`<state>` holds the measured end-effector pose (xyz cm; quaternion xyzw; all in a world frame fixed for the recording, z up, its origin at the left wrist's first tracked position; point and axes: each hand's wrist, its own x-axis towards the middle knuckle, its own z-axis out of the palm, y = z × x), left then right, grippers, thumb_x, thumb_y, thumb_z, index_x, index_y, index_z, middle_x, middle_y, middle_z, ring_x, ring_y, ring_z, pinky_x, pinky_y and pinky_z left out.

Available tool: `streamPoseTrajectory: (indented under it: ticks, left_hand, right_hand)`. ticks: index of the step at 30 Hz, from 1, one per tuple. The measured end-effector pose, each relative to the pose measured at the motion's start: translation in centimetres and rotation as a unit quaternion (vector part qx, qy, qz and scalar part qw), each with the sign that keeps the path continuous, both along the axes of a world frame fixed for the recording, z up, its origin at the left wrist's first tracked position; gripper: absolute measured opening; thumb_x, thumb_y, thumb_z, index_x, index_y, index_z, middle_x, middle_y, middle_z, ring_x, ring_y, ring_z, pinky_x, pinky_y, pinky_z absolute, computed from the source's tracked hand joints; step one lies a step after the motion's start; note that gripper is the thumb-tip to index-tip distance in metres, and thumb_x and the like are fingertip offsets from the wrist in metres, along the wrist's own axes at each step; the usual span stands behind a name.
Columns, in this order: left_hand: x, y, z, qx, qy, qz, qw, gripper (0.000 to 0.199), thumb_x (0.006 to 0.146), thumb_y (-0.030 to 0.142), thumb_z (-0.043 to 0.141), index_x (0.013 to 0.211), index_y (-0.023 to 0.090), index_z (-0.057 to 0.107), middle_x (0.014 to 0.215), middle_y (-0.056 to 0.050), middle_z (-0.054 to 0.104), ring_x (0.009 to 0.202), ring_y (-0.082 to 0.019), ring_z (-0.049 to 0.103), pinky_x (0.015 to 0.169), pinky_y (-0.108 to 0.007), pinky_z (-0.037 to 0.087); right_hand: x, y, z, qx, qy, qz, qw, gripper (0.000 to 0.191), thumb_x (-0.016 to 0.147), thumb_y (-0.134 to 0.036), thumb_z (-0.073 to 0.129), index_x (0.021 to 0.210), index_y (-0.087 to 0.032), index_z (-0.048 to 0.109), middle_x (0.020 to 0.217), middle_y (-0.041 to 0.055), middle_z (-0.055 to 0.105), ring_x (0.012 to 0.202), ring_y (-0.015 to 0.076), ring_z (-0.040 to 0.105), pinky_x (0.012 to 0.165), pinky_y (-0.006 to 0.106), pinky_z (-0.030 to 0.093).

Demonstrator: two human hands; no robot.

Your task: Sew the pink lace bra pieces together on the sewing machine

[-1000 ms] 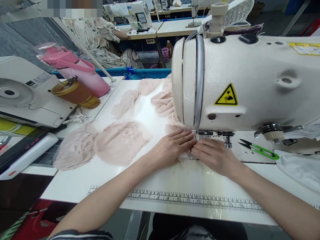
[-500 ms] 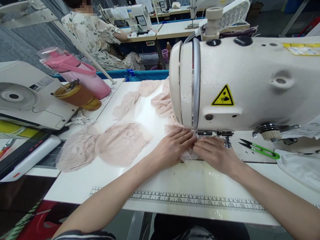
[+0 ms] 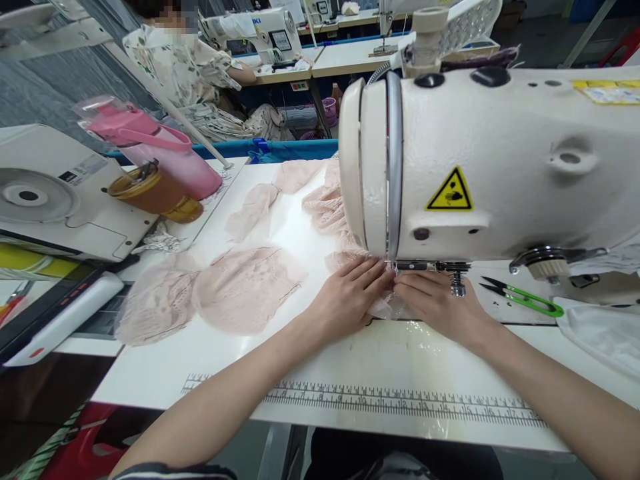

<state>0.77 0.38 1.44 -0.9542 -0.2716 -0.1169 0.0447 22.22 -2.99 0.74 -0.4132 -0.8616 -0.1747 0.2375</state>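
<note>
Pink lace fabric (image 3: pixel 330 210) runs down the left side of a white sewing machine (image 3: pixel 480 160) to its needle area. My left hand (image 3: pixel 350 293) lies on the fabric just left of the needle, fingers close together and pressing it down. On the right of the needle, my right hand (image 3: pixel 440 300) has its fingers bunched at the fabric's edge, partly under the machine head. The fingertips of both hands nearly meet, and the needle itself is hard to make out. More lace pieces (image 3: pixel 245 287) lie flat on the white table to the left.
Green thread snips (image 3: pixel 525 298) and a white cloth (image 3: pixel 600 333) lie right of my right hand. At the left stand a pink bottle (image 3: pixel 165 153), an amber cup (image 3: pixel 155 193) and a white machine (image 3: pixel 65 193). A printed ruler (image 3: pixel 360 400) runs along the front edge. A person (image 3: pixel 170 67) sits beyond.
My right hand has shifted slightly right, leaving a slightly wider gap between my hands. The fabric between them has moved a little. The whole view has shifted slightly.
</note>
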Motion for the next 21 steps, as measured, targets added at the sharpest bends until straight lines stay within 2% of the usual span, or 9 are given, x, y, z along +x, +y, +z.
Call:
streamPoseTrajectory:
  ticks: [5, 8, 11, 14, 18, 21]
  left_hand:
    - [0.0, -0.1, -0.1, 0.008, 0.000, 0.006, 1.000, 0.043, 0.091, 0.020, 0.042, 0.130, 0.007, 0.055, 0.132, -0.014, 0.058, 0.128, -0.028, 0.051, 0.109, -0.044, 0.042]
    - [0.0, -0.1, -0.2, -0.001, 0.009, 0.004, 1.000, 0.044, 0.091, 0.021, 0.042, 0.132, 0.007, 0.053, 0.132, -0.016, 0.058, 0.128, -0.029, 0.051, 0.109, -0.046, 0.042]
    - [0.0, -0.1, -0.1, 0.007, 0.013, 0.003, 1.000, 0.045, 0.092, 0.023, 0.044, 0.133, 0.008, 0.053, 0.132, -0.016, 0.059, 0.127, -0.029, 0.052, 0.108, -0.047, 0.043]
    - [0.1, -0.2, 0.0, 0.026, 0.012, 0.008, 1.000, 0.043, 0.094, 0.026, 0.045, 0.132, 0.010, 0.054, 0.130, -0.014, 0.060, 0.127, -0.028, 0.053, 0.106, -0.045, 0.045]
    - [0.3, -0.2, -0.1, 0.037, 0.011, 0.023, 0.999, 0.041, 0.093, 0.027, 0.049, 0.131, 0.013, 0.055, 0.130, -0.012, 0.061, 0.128, -0.027, 0.052, 0.106, -0.043, 0.045]
    - [0.3, -0.2, -0.1, 0.039, 0.005, 0.028, 0.999, 0.041, 0.093, 0.026, 0.051, 0.131, 0.011, 0.055, 0.132, -0.014, 0.058, 0.129, -0.029, 0.051, 0.106, -0.043, 0.045]
  right_hand:
    - [0.5, 0.2, -0.5, -0.034, 0.001, 0.005, 0.999, 0.018, 0.090, -0.009, 0.052, 0.094, -0.022, 0.063, 0.101, -0.0024, 0.073, 0.077, 0.0121, 0.064, 0.057, 0.029, 0.033]
    - [1.0, 0.6, -1.2, -0.063, 0.041, 0.014, 0.997, 0.019, 0.095, -0.017, 0.046, 0.098, -0.023, 0.064, 0.102, -0.0005, 0.073, 0.077, 0.0130, 0.066, 0.056, 0.028, 0.038]
    - [1.3, 0.8, -1.6, -0.063, 0.086, 0.031, 0.994, 0.027, 0.095, -0.015, 0.041, 0.100, -0.025, 0.065, 0.103, -0.0017, 0.073, 0.079, 0.0139, 0.067, 0.062, 0.028, 0.044]
    - [1.4, 0.9, -1.7, -0.066, 0.100, 0.048, 0.992, 0.030, 0.091, -0.011, 0.044, 0.107, -0.026, 0.065, 0.108, -0.0022, 0.072, 0.084, 0.0153, 0.067, 0.067, 0.030, 0.047]
    - [1.2, 1.0, -1.7, -0.110, 0.132, 0.027, 0.985, 0.026, 0.091, -0.014, 0.046, 0.101, -0.026, 0.067, 0.092, -0.0001, 0.073, 0.078, 0.0154, 0.064, 0.067, 0.029, 0.048]
    - [0.9, 1.0, -1.4, -0.113, 0.135, 0.019, 0.984, 0.029, 0.093, -0.016, 0.041, 0.097, -0.026, 0.068, 0.085, -0.0002, 0.071, 0.076, 0.0159, 0.062, 0.065, 0.028, 0.047]
